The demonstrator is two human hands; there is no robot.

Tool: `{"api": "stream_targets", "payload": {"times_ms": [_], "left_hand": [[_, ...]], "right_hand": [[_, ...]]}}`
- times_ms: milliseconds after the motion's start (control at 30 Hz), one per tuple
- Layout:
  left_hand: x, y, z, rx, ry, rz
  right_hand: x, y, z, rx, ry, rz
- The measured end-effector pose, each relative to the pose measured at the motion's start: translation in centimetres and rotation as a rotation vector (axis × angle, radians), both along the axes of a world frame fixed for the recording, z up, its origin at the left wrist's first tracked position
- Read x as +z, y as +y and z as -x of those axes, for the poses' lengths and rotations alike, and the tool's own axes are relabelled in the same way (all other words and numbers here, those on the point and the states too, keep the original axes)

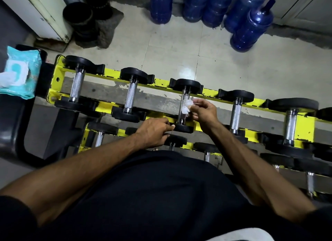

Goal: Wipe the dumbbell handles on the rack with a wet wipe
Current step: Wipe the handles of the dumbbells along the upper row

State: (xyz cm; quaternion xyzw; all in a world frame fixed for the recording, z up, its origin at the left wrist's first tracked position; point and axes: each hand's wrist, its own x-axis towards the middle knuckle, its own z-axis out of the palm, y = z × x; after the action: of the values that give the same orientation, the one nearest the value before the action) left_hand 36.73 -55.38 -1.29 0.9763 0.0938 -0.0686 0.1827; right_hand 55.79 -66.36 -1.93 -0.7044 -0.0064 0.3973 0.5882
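Observation:
A yellow rack [162, 83] carries a row of black dumbbells with knurled steel handles on its top tier. My right hand [203, 113] pinches a crumpled white wet wipe [186, 107] against the right side of the third dumbbell's handle [183, 101]. My left hand [154, 132] rests on the front rail, its fingers curled over the near black head [184, 128] of that same dumbbell. Other handles stand to the left [132, 97] and to the right [235, 116]. Lower tiers hold more dumbbells, partly hidden by my arms and body.
A teal pack of wet wipes [19, 72] with a wipe sticking out lies on a black seat at the left. Several blue water jugs [251, 28] stand on the tiled floor behind the rack. Black round weights [80, 19] are stacked at the back left.

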Motion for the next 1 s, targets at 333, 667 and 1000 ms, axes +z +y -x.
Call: {"api": "stream_targets", "payload": {"times_ms": [333, 667, 1000], "left_hand": [[0.2, 0.1, -0.1, 0.005, 0.000, 0.001], [0.1, -0.3, -0.2, -0.005, -0.036, 0.038], [-0.1, -0.4, -0.2, -0.040, 0.017, 0.079]], "right_hand": [[-1.6, -1.4, 1.5, 0.620, -0.952, 0.285], [0.5, 1.3, -0.9, 0.485, -0.933, 0.386], [-0.3, 1.4, -0.2, 0.637, -1.022, 0.403]]}}
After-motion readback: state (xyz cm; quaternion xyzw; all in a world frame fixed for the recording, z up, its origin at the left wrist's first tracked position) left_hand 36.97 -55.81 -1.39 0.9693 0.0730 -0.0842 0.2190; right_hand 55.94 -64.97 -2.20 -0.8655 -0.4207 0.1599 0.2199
